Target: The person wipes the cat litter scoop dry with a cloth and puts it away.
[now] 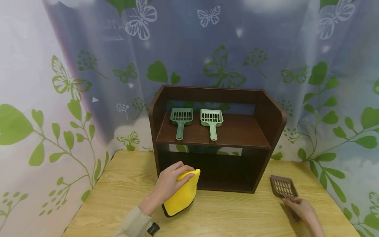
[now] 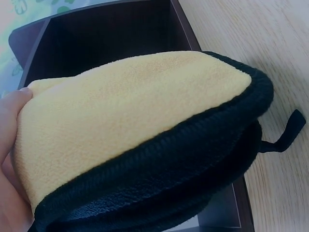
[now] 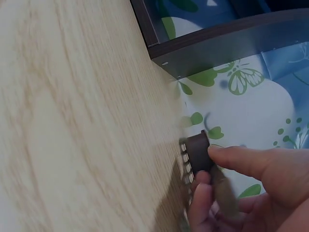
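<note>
My left hand (image 1: pixel 167 182) grips a folded yellow cloth (image 1: pixel 183 197) with black edging, held in front of the shelf's lower compartment. In the left wrist view the cloth (image 2: pixel 120 111) fills the middle, its dark underside and a small black loop showing. On the right side of the table, my right hand (image 1: pixel 303 210) pinches a brown slotted litter scoop (image 1: pixel 285 188) near where head and handle meet. The right wrist view shows thumb and fingers round the scoop (image 3: pixel 199 151); much of its handle is hidden by the hand.
A dark brown two-tier shelf (image 1: pixel 237 131) stands at the back of the wooden table (image 1: pixel 225 214). On its upper board lie a dark green litter scoop (image 1: pixel 180 125) and a pale green one (image 1: pixel 212 125), handles toward me. A butterfly-patterned curtain (image 1: pixel 183 42) hangs behind.
</note>
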Demonstrator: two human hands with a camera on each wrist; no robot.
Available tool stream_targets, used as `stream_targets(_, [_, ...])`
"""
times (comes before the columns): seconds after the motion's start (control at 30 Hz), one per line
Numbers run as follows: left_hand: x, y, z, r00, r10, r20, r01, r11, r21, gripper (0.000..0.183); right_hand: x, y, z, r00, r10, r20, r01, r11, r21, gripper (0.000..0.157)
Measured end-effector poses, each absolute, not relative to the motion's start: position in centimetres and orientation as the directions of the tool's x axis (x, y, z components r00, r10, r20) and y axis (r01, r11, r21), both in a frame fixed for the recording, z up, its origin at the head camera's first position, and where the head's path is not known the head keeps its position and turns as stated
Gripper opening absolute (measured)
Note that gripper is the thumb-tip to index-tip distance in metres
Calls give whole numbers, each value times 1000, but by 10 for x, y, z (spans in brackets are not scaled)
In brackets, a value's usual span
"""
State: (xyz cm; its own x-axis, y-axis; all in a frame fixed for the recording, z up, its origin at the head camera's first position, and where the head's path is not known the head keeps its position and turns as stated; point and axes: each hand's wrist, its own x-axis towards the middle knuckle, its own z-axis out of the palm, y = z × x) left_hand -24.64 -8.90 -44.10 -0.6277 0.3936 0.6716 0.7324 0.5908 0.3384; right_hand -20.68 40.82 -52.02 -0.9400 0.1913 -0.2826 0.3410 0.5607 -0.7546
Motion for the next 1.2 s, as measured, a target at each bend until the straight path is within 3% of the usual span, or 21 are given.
stream_targets(0.1, [-246, -89, -441, -631, 394, 668, 729, 594, 339, 13, -204, 409, -522, -932, 151, -330, 362, 360, -860, 28])
stream_targets(0.27, [-245, -89, -440, -632, 393, 667, 728, 595, 340, 14, -200, 416, -525, -928, 10, -372, 366, 202, -908, 25])
stream_targets(0.47, [-246, -88, -441, -635, 400, 661, 728, 596, 339, 14, -197, 421, -525, -918, -103, -383, 359, 191, -913, 33])
stream_targets(0.6, [-247, -88, -442, -641, 396, 658, 723, 598, 345, 14, -195, 417, -522, -915, -48, -400, 386, 175, -906, 35])
stream_targets(0.8, [-246, -88, -442, -645, 395, 654, 723, 593, 355, 15, -189, 412, -516, -908, 3, -419, 415, 147, -898, 58])
stream_targets(1.07, [-245, -87, -440, -633, 405, 660, 731, 593, 338, 14, -182, 401, -512, -914, -4, -405, 399, 159, -903, 54])
stream_targets(1.2, [-245, -86, -439, -633, 406, 659, 732, 590, 340, 14, -177, 402, -510, -913, -102, -394, 376, 159, -913, 55])
